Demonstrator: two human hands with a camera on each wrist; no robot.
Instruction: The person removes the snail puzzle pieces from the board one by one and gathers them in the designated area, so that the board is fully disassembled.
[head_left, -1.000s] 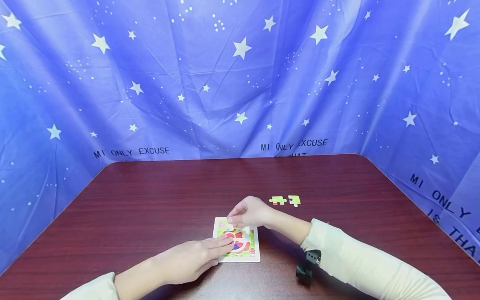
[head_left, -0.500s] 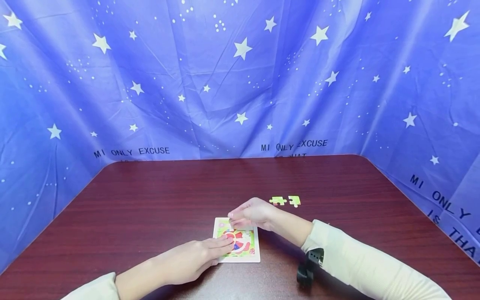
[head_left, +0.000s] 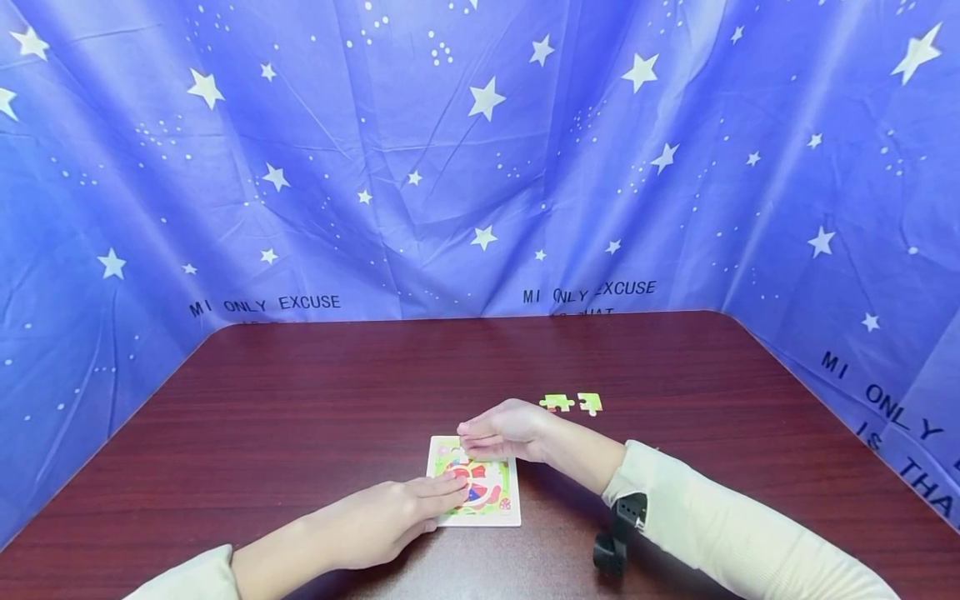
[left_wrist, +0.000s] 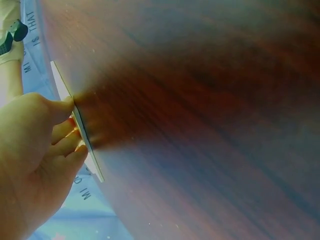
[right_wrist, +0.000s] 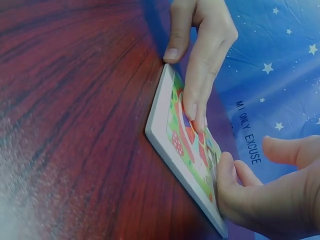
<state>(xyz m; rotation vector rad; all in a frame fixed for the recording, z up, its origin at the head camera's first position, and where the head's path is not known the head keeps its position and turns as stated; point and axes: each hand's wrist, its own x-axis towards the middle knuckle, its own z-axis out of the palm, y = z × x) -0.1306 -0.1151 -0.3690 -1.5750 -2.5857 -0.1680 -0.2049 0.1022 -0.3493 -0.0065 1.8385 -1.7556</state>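
On the dark-red wood-grain table (head_left: 300, 375), near centre, the left hand (head_left: 396, 512) (fingers extended) and right hand (head_left: 506, 429) (thumb apart) rest on the left and far parts of the framed jigsaw puzzle (head_left: 490, 492). Likely light and rigid; hold by the white rim (head_left: 480, 522). Two loose jigsaw pieces (head_left: 592, 400) lie farther right.

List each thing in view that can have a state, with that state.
Puzzle board, flat, picture partly covered
Left loose piece, face up, off the board
Right loose piece, face up, off the board
Left hand, fingers straight, resting on the board
Right hand, fingers on the board, thumb raised
Curtain, hanging, creased
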